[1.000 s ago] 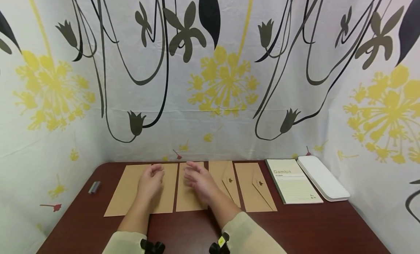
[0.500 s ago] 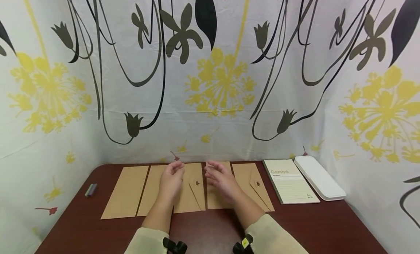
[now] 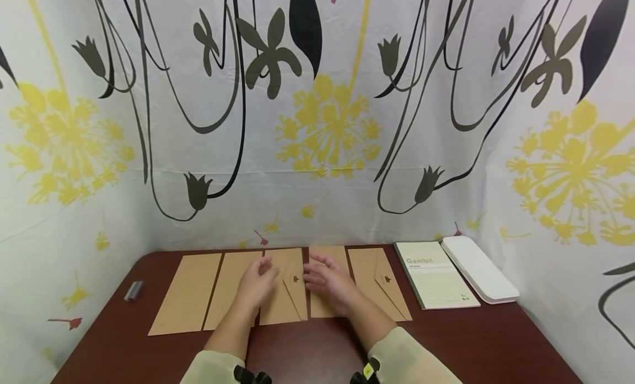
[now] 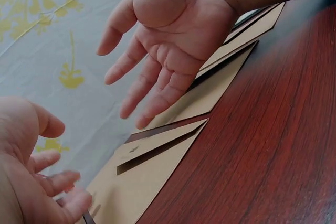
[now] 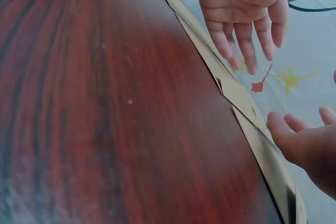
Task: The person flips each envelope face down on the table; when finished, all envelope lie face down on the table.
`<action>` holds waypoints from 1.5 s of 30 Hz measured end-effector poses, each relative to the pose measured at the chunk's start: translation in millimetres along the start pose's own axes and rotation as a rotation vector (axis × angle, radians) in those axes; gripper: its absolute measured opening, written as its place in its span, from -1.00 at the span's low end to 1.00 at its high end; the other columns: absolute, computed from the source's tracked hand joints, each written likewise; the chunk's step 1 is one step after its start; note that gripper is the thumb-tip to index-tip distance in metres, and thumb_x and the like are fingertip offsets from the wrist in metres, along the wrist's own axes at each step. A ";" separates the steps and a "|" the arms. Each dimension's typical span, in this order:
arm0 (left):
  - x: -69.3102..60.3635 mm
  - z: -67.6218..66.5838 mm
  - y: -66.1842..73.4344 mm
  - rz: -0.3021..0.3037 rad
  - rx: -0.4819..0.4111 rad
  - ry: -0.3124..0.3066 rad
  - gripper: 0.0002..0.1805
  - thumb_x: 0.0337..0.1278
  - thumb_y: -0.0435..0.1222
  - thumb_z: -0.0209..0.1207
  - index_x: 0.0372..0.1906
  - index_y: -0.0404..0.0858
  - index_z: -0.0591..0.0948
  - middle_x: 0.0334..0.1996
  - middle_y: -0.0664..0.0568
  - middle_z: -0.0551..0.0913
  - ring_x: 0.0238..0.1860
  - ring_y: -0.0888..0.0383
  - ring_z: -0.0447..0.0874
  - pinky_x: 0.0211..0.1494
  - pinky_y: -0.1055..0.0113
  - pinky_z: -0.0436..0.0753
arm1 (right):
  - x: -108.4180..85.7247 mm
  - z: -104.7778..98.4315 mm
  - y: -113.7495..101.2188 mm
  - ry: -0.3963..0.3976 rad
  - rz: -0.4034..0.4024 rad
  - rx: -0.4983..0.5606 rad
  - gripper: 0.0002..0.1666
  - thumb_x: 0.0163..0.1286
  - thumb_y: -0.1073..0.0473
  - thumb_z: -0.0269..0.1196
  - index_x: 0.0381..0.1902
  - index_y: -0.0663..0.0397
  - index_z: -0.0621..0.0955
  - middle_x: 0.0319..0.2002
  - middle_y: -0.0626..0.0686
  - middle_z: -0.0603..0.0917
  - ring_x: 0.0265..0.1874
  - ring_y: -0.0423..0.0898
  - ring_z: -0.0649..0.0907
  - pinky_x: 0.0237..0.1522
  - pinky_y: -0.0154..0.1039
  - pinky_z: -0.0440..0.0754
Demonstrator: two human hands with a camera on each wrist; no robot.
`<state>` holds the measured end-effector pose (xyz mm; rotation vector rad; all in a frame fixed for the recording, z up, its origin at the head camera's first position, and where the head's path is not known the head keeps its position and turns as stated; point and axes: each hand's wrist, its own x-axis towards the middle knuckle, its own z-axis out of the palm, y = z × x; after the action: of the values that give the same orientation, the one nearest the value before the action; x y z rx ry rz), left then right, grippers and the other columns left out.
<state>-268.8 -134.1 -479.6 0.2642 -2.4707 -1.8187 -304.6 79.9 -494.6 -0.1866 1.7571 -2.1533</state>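
Several brown paper envelopes lie side by side in a row along the back of the table. My left hand (image 3: 257,284) hovers over the second envelope (image 3: 233,279) and the left edge of the middle envelope (image 3: 285,296), palm inward. The middle one shows a pointed flap and a small dark emblem. Over the fourth envelope (image 3: 327,253) hovers my right hand (image 3: 331,282), its palm facing the left hand and hiding much of that envelope. Both hands hold nothing, with fingers loosely bent. In the left wrist view, a gap separates the right hand (image 4: 178,40) from the envelopes.
At the far left lies a small grey block (image 3: 133,291). To the right of the envelopes are a notepad (image 3: 439,276) marked "Gambit" and a white case (image 3: 480,269). A patterned cloth (image 3: 317,207) hangs behind the dark red wooden table (image 3: 302,351).
Both hands first swept right across the envelopes, then dropped slightly and shifted a little left. The envelopes have stayed in place. The head view has turned slightly to the right.
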 end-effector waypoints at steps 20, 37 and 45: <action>-1.4 -4.9 -4.1 -0.008 0.163 -0.028 -0.35 0.53 -0.08 0.11 0.55 -0.29 0.42 0.53 -0.35 0.46 0.54 -0.37 0.40 0.56 -0.29 0.43 | -3.5 -4.9 5.5 -0.028 0.027 0.033 -0.20 0.65 0.01 0.18 0.66 0.23 0.21 0.55 0.51 0.34 0.46 0.42 0.53 0.43 0.10 0.64; -1.3 -1.2 -3.3 0.027 0.071 -0.079 -0.37 0.49 -0.14 0.17 0.53 -0.30 0.45 0.54 -0.33 0.44 0.55 -0.35 0.39 0.58 -0.27 0.42 | -2.6 -5.7 -0.5 0.029 -0.006 0.040 -0.31 0.63 0.15 0.20 0.56 0.36 0.33 0.43 0.40 0.55 0.12 -0.08 0.76 0.14 -0.22 0.76; -5.9 10.3 2.7 0.041 -0.026 -0.119 -0.32 0.43 -0.12 0.26 0.55 -0.25 0.45 0.56 -0.24 0.45 0.58 -0.29 0.39 0.57 -0.21 0.47 | -2.8 1.8 -3.0 0.007 -0.039 0.023 -0.34 0.59 0.21 0.21 0.53 0.39 0.38 0.36 0.23 0.64 -0.05 -0.24 0.72 0.04 -0.30 0.69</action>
<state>-264.8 -122.6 -479.8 0.1067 -2.5073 -1.9010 -302.0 79.8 -491.0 -0.2103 1.7459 -2.2029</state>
